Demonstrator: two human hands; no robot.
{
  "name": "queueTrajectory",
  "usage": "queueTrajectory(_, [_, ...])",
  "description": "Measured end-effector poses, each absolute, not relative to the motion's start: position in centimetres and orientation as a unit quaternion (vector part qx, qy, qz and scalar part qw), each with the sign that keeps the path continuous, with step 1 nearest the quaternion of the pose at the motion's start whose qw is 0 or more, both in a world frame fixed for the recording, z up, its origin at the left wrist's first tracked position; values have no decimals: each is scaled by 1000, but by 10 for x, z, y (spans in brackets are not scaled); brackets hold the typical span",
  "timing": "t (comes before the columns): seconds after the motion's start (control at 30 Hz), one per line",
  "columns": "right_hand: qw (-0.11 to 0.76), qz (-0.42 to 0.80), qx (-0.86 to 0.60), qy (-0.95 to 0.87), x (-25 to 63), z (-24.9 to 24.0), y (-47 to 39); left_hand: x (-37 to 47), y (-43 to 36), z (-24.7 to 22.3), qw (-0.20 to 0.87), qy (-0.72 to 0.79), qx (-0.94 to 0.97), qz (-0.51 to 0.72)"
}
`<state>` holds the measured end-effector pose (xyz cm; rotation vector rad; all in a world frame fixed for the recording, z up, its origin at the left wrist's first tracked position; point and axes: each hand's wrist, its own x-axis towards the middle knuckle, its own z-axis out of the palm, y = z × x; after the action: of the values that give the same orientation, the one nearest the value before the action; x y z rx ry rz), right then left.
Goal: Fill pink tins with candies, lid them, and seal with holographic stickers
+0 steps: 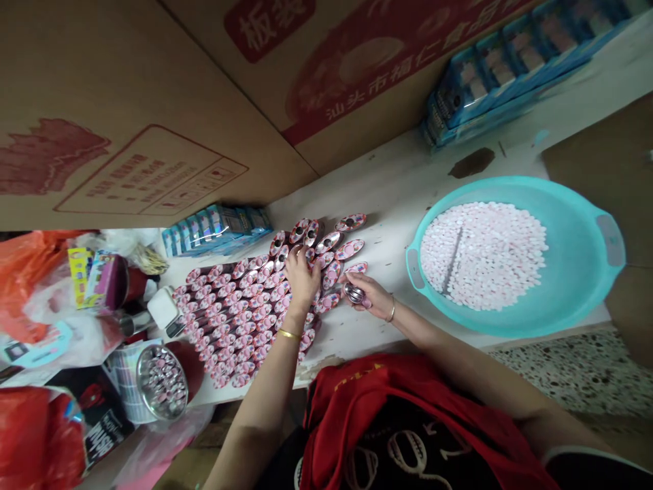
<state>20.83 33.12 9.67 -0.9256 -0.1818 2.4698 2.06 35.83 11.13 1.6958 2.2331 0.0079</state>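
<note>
Tins (241, 305) stand in rows, mostly left of the right hand (375, 297), which grips a metallic container (354, 293) — left hand (303, 278) overlies the rows' right portion, grip indeterminable.

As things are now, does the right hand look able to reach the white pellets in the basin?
Probably yes: the pellets lie uncovered in the nearby basin, with nothing visible blocking the way. But the right hand holds shiny metal, so it may need freeing first.
</note>
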Motion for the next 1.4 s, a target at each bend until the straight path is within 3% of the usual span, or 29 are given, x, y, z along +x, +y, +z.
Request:
queueTrajectory(0.2, [220, 921, -310, -84, 208, 104, 332, 13, 384, 96, 217, 831, 498, -119])
queueTrajectory(0.4, [213, 924, -297, -109, 198, 106, 331, 8, 402, 95, 235, 841, 461, -155])
queueTrajectory(0.53, [228, 936, -259, -70, 199, 103, 339, 17, 396, 114, 236, 812, 532, -51])
queueTrajectory(0.67, [236, 932, -266, -73, 205, 100, 347, 30, 376, 134, 461, 639, 605, 114])
queueTrajectory(0.77, [246, 919, -297, -77, 206, 98, 352, 43, 370, 141, 523, 587, 599, 150])
queueTrajectory(0.9, [298, 888, -346, -52, 208, 95, 358, 60, 390, 135, 474, 578, 641, 174])
queueTrajectory(1.03, [350, 870, -348, 2, 217, 90, 362, 72, 430, 114, 284, 634, 692, 196])
queueTrajectory(1.13, [361, 866, -344, 20, 223, 88, 362, 78, 451, 99, 185, 646, 731, 122])
queueTrajectory(1.4, [355, 849, -390, 30, 227, 93, 360, 80, 467, 99, 185, 676, 711, 62])
